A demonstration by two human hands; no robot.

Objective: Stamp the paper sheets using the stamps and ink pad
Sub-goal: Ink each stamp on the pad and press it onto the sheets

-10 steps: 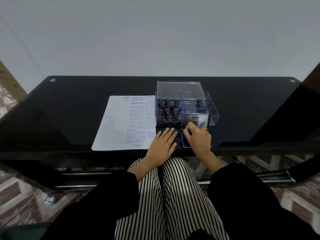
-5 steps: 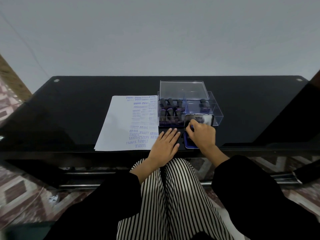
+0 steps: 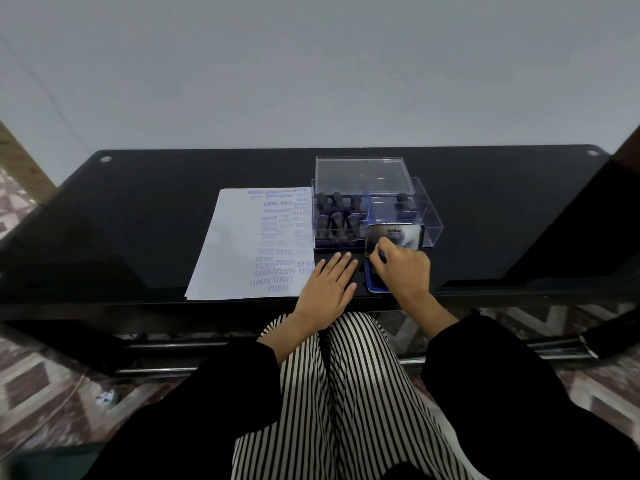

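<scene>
A stack of white paper sheets lies on the black glass table; blue stamp prints cover its right part. My left hand rests flat on the table at the paper's near right corner, fingers straight. My right hand is curled over the blue ink pad and pinches a small stamp, of which only a blue bit shows between the fingers. The pad's lid, marked Artline, stands upright behind the hand. Several dark-handled stamps stand in a clear plastic box.
The box's clear lid lies behind it. A pale wall rises beyond the table's far edge. My striped trousers and black sleeves fill the foreground under the table's near edge. A patterned floor shows on both sides.
The view has shifted slightly. My left hand stays flat beside the paper, and my right hand stays curled over the ink pad, edging a little toward the lid.
</scene>
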